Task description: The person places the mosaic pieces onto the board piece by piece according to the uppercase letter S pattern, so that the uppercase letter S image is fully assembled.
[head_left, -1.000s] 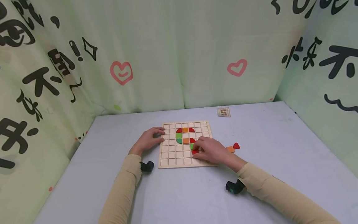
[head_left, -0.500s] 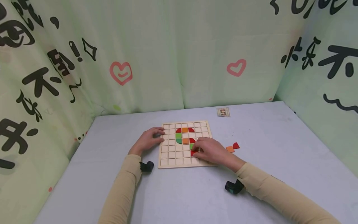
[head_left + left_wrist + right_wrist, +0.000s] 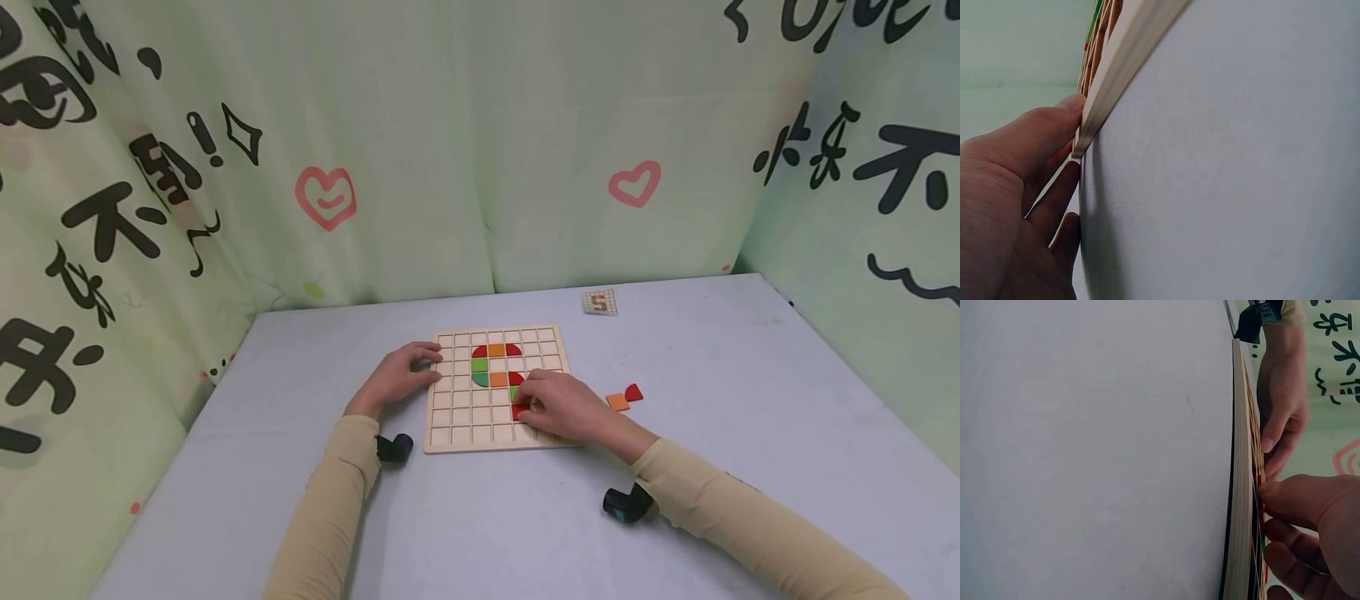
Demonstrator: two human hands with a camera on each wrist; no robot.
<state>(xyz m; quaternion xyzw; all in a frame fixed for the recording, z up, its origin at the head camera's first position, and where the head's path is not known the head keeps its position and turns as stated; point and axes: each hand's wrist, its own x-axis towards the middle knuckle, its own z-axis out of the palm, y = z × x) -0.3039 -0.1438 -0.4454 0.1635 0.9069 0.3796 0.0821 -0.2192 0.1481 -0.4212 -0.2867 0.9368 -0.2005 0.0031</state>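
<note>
A wooden grid board (image 3: 457, 417) lies on the table. Its coloured tiles include a red quarter-round (image 3: 480, 352), an orange square (image 3: 496, 350), a light green square (image 3: 479, 365) and a dark green quarter-round (image 3: 481, 380). My right hand (image 3: 562, 406) pinches a red tile (image 3: 519, 412) low in the pattern, at a grid cell. Its fingers partly cover that tile and the green one (image 3: 513, 392) above. My left hand (image 3: 397, 377) rests against the board's left edge, thumb and fingers apart. In the left wrist view the thumb (image 3: 1054, 122) touches the wooden rim.
An orange square (image 3: 618, 402) and a red quarter-round (image 3: 633, 392) lie loose on the table right of the board. A small patterned card (image 3: 600, 302) is near the back edge. Printed curtains (image 3: 480, 167) surround the table. Black wrist devices (image 3: 628, 504) hang under both sleeves.
The red tile under my right fingers has shifted very slightly left and down on the grid. My left hand and the loose tiles stay where they were.
</note>
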